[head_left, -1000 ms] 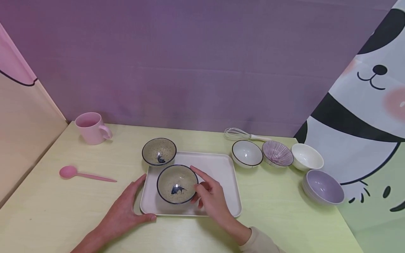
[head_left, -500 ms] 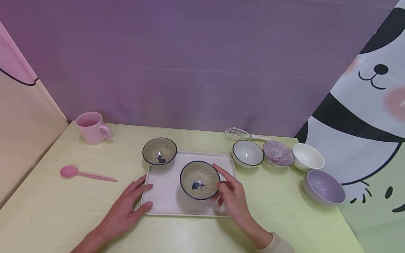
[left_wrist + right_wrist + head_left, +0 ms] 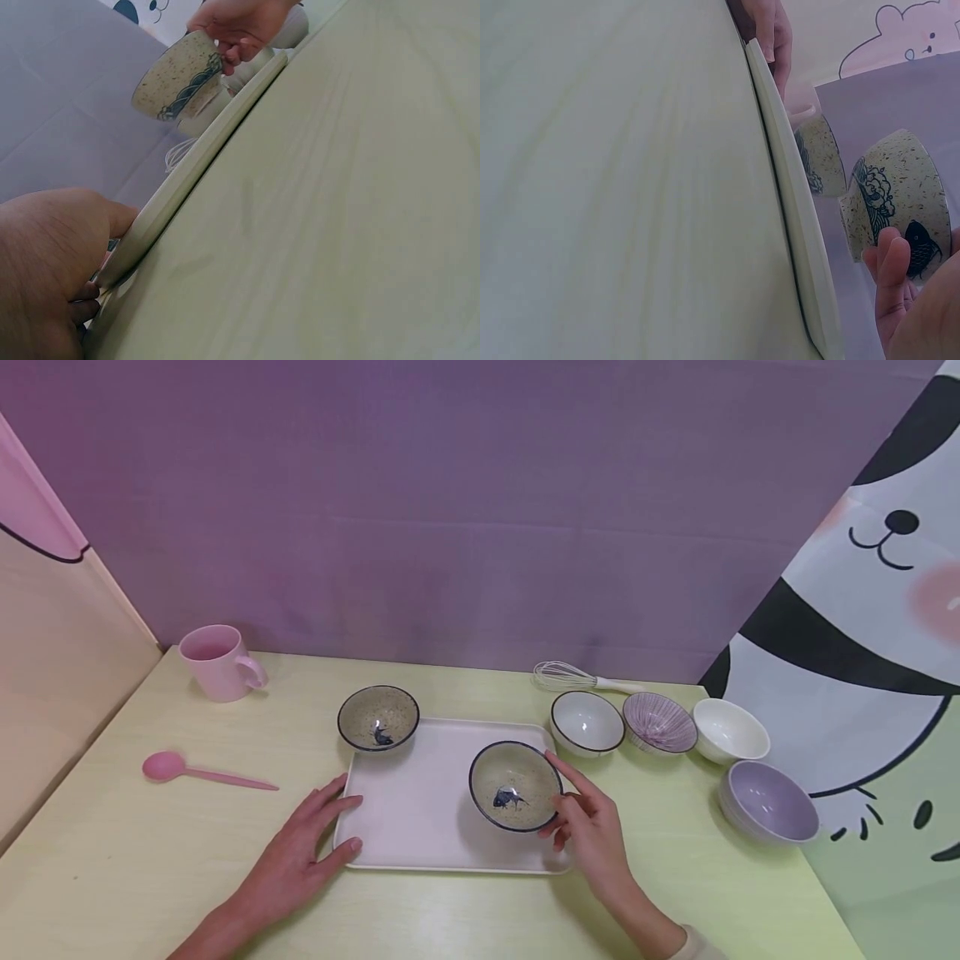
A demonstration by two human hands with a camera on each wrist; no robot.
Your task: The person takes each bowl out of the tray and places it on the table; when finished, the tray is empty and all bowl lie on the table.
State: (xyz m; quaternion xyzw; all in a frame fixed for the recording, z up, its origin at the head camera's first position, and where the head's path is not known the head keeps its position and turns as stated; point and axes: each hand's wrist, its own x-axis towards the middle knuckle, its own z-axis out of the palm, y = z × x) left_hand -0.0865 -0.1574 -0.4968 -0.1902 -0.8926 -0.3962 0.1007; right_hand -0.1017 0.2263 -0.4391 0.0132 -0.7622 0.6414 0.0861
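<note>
My right hand (image 3: 594, 839) grips a speckled beige bowl (image 3: 513, 781) by its right side; a blue fish is painted inside, a dark line runs round its rim. Both wrist views show this bowl (image 3: 900, 184) raised above the white rectangular tray (image 3: 405, 827), over its right half. At the tray's left edge, my left hand (image 3: 300, 852) holds the rim near the front corner, thumb and fingers lapping onto it; part of this grip is hidden in the left wrist view. A matching fish bowl (image 3: 378, 714) stands at the tray's back left corner.
Right of the tray stand a dark-rimmed white bowl (image 3: 587, 724), a purple-striped bowl (image 3: 658, 724), a white bowl (image 3: 729, 732) and a lilac bowl (image 3: 768, 802). A whisk (image 3: 581, 678) lies behind them. At left are a pink mug (image 3: 217, 668) and a pink spoon (image 3: 168, 767).
The held bowl has travelled rightward above the tray with my right hand. My left fingers have come in from beside the tray onto its left rim.
</note>
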